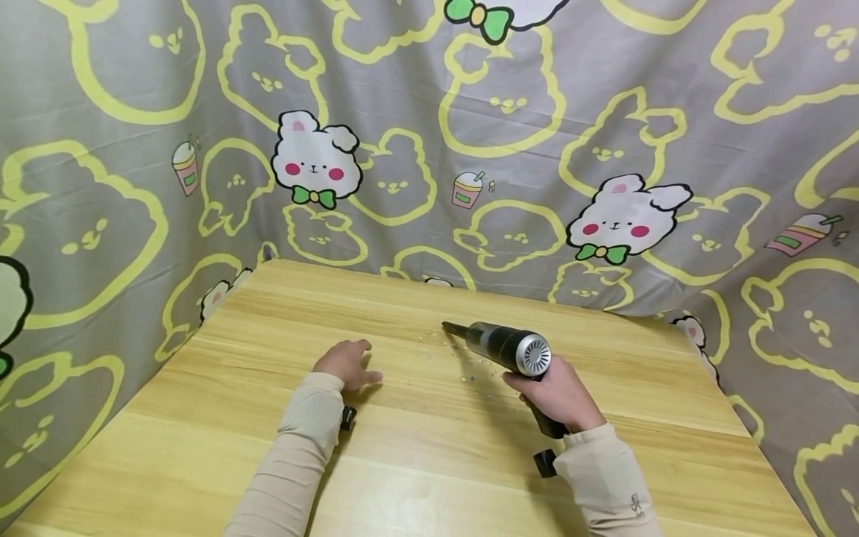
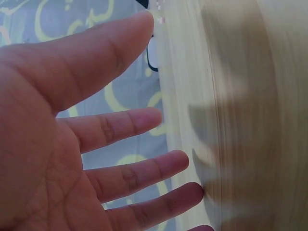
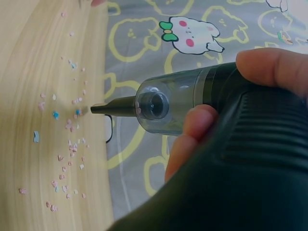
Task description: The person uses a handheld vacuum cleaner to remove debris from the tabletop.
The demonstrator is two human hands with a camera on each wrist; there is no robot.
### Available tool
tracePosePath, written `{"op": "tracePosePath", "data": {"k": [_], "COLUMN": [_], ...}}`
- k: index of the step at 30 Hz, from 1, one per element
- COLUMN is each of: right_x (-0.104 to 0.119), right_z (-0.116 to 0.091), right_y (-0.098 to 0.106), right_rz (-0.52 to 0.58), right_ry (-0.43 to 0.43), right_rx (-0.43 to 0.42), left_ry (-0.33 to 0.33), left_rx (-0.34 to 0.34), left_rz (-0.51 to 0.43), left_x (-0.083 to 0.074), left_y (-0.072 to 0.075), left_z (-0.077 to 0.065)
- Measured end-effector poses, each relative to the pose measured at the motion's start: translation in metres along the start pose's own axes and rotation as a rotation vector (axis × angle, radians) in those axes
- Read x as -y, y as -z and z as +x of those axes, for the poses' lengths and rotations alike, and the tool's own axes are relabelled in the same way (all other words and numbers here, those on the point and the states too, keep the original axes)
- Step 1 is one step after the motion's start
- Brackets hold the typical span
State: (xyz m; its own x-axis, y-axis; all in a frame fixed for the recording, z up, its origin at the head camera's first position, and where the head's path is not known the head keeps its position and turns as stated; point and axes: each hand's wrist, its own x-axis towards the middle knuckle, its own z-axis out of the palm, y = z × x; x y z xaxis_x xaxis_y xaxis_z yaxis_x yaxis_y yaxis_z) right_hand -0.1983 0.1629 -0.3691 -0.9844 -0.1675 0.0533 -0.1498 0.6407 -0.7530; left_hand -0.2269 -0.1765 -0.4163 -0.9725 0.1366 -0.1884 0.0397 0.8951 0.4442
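Note:
My right hand grips the handle of a black and silver handheld vacuum cleaner. In the right wrist view its clear dust cup and narrow black nozzle show, with the nozzle's tip close to the scattered scraps. Small pink, white and blue paper-like scraps lie strewn over the wooden table below and around the tip. To the left of them is my left hand, holding nothing. Its fingers are spread and mostly straight in the left wrist view, close to the tabletop; whether a fingertip touches it I cannot tell.
The wooden table fills the lower part of the head view. A grey curtain with yellow outlines and cartoon rabbits surrounds its back and sides. A small black device sits at the right wrist, another at the left.

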Motion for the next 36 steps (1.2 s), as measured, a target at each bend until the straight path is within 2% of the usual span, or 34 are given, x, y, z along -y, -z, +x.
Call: {"op": "tracePosePath", "data": {"k": [20, 36], "right_x": [0.004, 0.005], "right_z": [-0.003, -0.005], "right_y": [0.001, 0.000], "right_rz": [-0.005, 0.007], "right_ry": [0.010, 0.017], "right_rx": [0.023, 0.036], "left_ry": [-0.007, -0.009], "left_rx": [-0.011, 0.002], "left_rz": [0.019, 0.045], "left_x": [-0.018, -0.024], "left_y": [-0.006, -0.009], "left_z": [-0.002, -0.003]}}
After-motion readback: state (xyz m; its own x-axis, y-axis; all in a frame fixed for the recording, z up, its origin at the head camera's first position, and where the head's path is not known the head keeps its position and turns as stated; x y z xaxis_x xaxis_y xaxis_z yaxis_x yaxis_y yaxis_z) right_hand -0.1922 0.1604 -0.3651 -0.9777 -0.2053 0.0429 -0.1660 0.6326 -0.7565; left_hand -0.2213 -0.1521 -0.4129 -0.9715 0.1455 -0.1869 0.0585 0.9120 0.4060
